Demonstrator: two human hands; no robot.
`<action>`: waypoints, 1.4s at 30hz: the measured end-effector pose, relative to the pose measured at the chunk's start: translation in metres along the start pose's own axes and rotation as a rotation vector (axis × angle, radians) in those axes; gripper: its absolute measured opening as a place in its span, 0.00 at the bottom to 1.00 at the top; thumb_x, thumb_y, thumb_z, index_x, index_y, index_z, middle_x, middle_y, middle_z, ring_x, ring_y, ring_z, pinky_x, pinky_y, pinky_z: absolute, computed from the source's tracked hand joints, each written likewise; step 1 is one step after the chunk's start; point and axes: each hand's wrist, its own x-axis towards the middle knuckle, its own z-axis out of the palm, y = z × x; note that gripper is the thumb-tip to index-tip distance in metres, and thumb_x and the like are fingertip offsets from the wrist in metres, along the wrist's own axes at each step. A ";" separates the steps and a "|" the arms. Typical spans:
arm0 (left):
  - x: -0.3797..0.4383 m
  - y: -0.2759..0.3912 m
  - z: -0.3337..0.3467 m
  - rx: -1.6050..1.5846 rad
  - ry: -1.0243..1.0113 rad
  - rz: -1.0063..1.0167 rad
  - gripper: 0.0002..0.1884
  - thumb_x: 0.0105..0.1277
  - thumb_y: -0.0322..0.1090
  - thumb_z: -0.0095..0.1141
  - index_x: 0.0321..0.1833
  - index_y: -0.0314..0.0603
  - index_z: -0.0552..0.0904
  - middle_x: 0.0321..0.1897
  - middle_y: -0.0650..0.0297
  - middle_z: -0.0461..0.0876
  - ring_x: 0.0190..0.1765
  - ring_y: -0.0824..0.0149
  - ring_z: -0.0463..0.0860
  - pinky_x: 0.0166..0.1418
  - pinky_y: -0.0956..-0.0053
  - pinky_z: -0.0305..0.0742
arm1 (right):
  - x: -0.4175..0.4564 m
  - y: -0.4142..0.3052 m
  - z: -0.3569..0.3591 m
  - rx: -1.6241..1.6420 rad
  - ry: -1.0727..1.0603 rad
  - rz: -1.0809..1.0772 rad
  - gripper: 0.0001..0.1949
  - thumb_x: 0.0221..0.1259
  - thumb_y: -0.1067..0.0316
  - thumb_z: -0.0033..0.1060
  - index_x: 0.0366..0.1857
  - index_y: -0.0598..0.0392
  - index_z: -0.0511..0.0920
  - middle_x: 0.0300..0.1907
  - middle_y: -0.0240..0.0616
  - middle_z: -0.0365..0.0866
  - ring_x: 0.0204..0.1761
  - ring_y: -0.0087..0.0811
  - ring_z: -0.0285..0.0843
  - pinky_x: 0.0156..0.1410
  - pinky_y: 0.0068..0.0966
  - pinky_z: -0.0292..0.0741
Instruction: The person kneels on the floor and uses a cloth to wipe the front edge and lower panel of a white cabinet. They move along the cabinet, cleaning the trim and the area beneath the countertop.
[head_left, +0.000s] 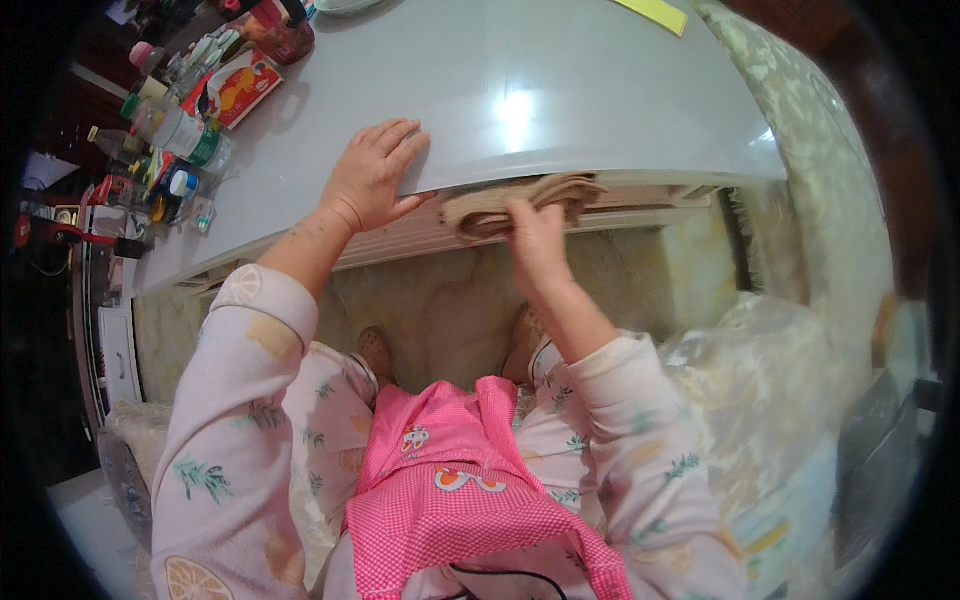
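Observation:
My right hand (541, 244) grips a folded brown cloth (484, 211) with the thumb on top. The cloth is at the front edge of a glossy pale grey tabletop (465, 82), overlapping the pale ledge (637, 211) beneath it. Whether that ledge is a drawer or part of the table frame, I cannot tell. To the left, my left hand (379, 169) lies on the tabletop at the same edge. Its fingers stretch over the surface, the thumb reaches along the rim, and it holds nothing.
Bottles, including a clear plastic bottle (184, 135), crowd the table's left side beside a red box (244, 88). A yellow strip (652, 13) lies at the far right. Patterned, plastic-covered seating (810, 127) stands along the right. My lap holds a pink checked apron (450, 502).

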 end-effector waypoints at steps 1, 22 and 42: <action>0.000 0.000 -0.001 0.010 0.003 0.004 0.36 0.51 0.49 0.67 0.62 0.43 0.72 0.64 0.56 0.70 0.66 0.54 0.68 0.69 0.58 0.63 | -0.004 0.005 0.007 -0.018 -0.027 0.039 0.16 0.58 0.70 0.55 0.46 0.66 0.67 0.47 0.42 0.72 0.48 0.28 0.71 0.54 0.29 0.71; -0.005 0.000 -0.003 -0.011 0.025 -0.013 0.36 0.50 0.48 0.68 0.62 0.45 0.72 0.64 0.57 0.70 0.67 0.54 0.68 0.69 0.59 0.63 | -0.030 0.000 0.029 0.339 -0.034 0.269 0.23 0.53 0.79 0.55 0.52 0.52 0.59 0.51 0.34 0.69 0.49 0.29 0.70 0.52 0.31 0.72; -0.004 0.002 -0.001 0.016 0.037 -0.028 0.34 0.53 0.51 0.66 0.61 0.44 0.72 0.63 0.56 0.71 0.66 0.55 0.68 0.69 0.59 0.63 | 0.071 -0.058 -0.075 0.387 0.473 0.066 0.11 0.58 0.75 0.50 0.44 0.60 0.74 0.46 0.42 0.78 0.48 0.41 0.79 0.51 0.41 0.80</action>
